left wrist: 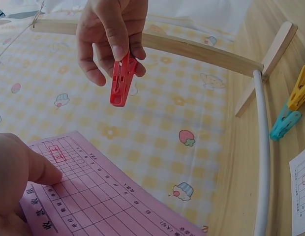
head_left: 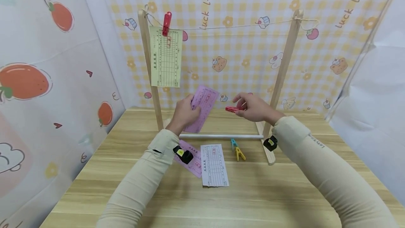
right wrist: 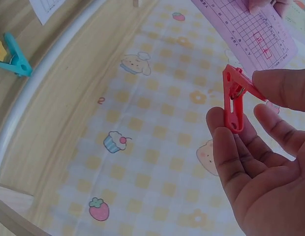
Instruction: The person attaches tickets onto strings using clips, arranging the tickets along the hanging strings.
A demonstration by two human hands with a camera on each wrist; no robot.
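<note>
My left hand pinches a pink printed slip between thumb and fingers, raised above the white rod of the wooden frame. In the left wrist view the thumb lies across the slip's printed face. To its right, my right hand holds a red clothespin by its handles, thumb on one side and fingers on the other. The right wrist view shows the clothespin with its spring, apart from the slip. Above, a yellow-green slip hangs from the string under another red clothespin.
The string runs between two wooden posts. On the table lie a white slip, another pink slip partly behind the left wrist, a blue clothespin and a yellow clothespin. A white rod joins the posts low down.
</note>
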